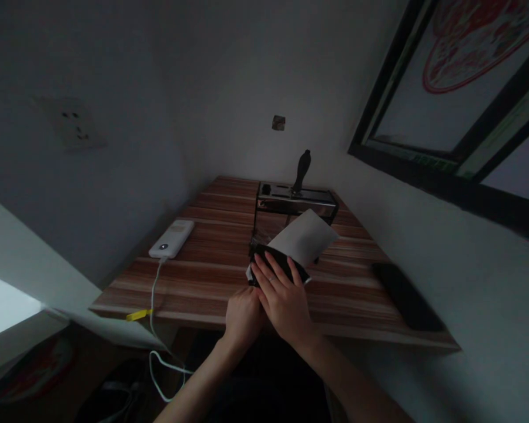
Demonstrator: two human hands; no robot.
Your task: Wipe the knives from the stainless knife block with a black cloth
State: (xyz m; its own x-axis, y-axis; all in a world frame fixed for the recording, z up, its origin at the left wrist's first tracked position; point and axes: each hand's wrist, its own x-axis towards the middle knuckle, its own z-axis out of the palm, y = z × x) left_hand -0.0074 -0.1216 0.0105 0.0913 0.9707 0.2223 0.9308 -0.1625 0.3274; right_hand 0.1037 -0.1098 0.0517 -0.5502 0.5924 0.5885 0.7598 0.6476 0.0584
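Observation:
My right hand [286, 299] lies with fingers stretched over a flat black piece [298, 271], pressing on its top. A white sheet of paper [306, 235] sticks out from behind that black piece, angled up to the right. Against its lower left corner is my left hand [243, 314], curled into a fist; what its fingers hold is hidden. Just beyond the paper stands a metal-topped device [295, 197] with a dark frame and an upright black lever handle [302, 167]. The paper and black piece partly cover its lower front.
On the left of the wood-grain table [216, 235] lies a white power bank [171, 238], its white cable [153, 294] hanging over the front edge beside a yellow tag [137, 315]. A dark phone-like slab [405, 296] rests at the right edge. Walls close in on three sides.

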